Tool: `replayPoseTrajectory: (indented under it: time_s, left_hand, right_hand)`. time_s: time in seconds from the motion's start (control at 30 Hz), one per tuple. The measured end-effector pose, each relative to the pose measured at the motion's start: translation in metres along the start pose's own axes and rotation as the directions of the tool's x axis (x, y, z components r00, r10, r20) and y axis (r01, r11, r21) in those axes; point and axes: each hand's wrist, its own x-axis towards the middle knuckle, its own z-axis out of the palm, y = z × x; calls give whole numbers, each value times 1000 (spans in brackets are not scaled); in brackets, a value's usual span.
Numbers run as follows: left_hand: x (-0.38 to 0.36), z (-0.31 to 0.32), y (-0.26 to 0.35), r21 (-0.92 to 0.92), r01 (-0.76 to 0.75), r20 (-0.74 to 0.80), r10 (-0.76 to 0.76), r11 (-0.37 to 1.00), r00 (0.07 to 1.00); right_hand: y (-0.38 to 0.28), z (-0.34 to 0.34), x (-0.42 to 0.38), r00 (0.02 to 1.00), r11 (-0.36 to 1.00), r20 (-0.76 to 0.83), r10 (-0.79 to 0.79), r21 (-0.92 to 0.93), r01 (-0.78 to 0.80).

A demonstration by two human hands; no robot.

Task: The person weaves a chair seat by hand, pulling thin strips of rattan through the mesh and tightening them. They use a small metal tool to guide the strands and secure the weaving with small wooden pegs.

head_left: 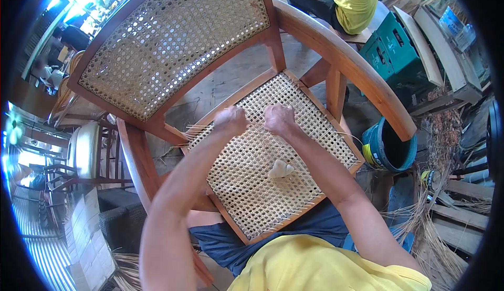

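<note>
Both my hands are over the woven cane seat (252,186) of a wooden armchair, side by side toward its back. My left hand (231,121) is closed in a fist, and so is my right hand (279,119), a short gap to its right. What the fingers hold, if anything, is too small or hidden to make out. A pale, crumpled-looking lump (281,169) lies on the weave below my right hand. Loose cane ends (197,131) stick out at the seat's left edge. Behind the hands rises the chair's cane backrest (178,44).
The chair's curved wooden armrest (352,54) arches on the right. Beyond it stand a teal bucket (391,144) and a green crate (391,49). Loose cane strands (420,228) lie at lower right. A person in a yellow shirt (354,2) sits at the back.
</note>
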Motion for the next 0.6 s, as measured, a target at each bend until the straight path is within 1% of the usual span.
replayPoseTrajectory:
  time_s: [0.03,0.1,0.13,0.17,0.2,0.23,0.27,0.3,0.37,0.4,0.47,0.5,0.57,0.6]
  left_hand:
    - [-10,-6,-9,328,-51,-208,124,943,970]
    - [-41,-80,-3,480,54,-16,-52,876,999]
    - [-52,-102,-7,481,112,-50,-101,869,994]
    - [-64,-118,-11,481,167,-80,-147,861,986]
    - [-77,-131,-14,484,168,-75,-151,859,986]
    - [-89,-142,-16,403,168,-54,-160,900,986]
    - [-96,-148,-16,319,169,-36,-166,933,985]
    - [-97,-146,-17,320,170,-42,-165,932,985]
    - [-93,-131,-21,244,230,-38,-227,942,973]
    - [-87,-120,-28,241,230,-43,-227,943,973]
    - [-69,-93,-42,319,210,93,-251,924,964]
    - [-61,-81,-45,315,205,94,-245,927,965]
    - [-49,-69,-42,242,183,171,-228,953,958]
    - [-45,-66,-39,261,186,160,-233,947,959]
  right_hand:
    - [-2,0,0,1000,1000,3,-4,0,4]
    - [-7,0,4,998,999,48,-27,-16,28]
    - [-7,6,10,1000,1000,8,-2,23,2]
    - [-6,7,14,1000,1000,8,-6,26,5]
    - [-3,6,20,998,994,63,21,109,-28]
    - [2,5,26,992,980,119,43,188,-65]
    - [7,6,30,992,986,120,-39,166,19]
    - [8,10,34,993,986,115,-40,165,21]
    - [3,5,26,992,988,119,41,143,-58]
    - [3,3,22,992,989,115,42,138,-58]
    - [3,6,13,980,940,109,165,283,-190]
    - [6,10,7,979,940,110,171,279,-196]
    - [9,23,-1,963,825,62,263,503,-258]
    - [7,32,-4,958,829,-7,286,504,-244]
